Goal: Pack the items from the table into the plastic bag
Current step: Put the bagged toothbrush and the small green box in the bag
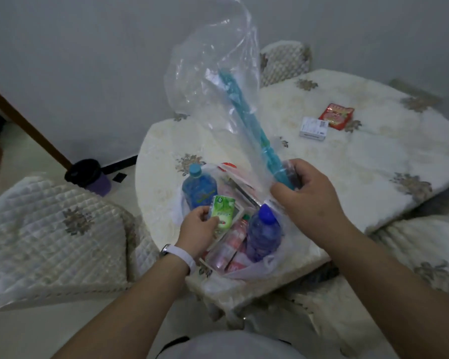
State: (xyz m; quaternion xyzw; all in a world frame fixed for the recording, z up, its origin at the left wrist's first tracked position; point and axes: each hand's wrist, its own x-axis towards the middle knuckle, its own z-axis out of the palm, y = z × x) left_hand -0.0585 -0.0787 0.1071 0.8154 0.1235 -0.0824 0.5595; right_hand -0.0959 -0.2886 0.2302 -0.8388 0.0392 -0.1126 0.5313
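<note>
- Green packet point(222, 212), pinched by the left hand point(198, 226), is hanging directly above the plastic bag point(210, 81).
- Right hand point(309, 200) is gripping the bag's raised edge, holding it open.

Clear plastic bag point(210, 81) holds blue bottle point(199, 189) and purple bottle point(262, 235); red packet point(336, 116), white box point(313, 128) lie beyond.

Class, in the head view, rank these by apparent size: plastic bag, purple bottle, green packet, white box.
1. plastic bag
2. purple bottle
3. green packet
4. white box; it lies farther away, so this rank is unsure.
</note>
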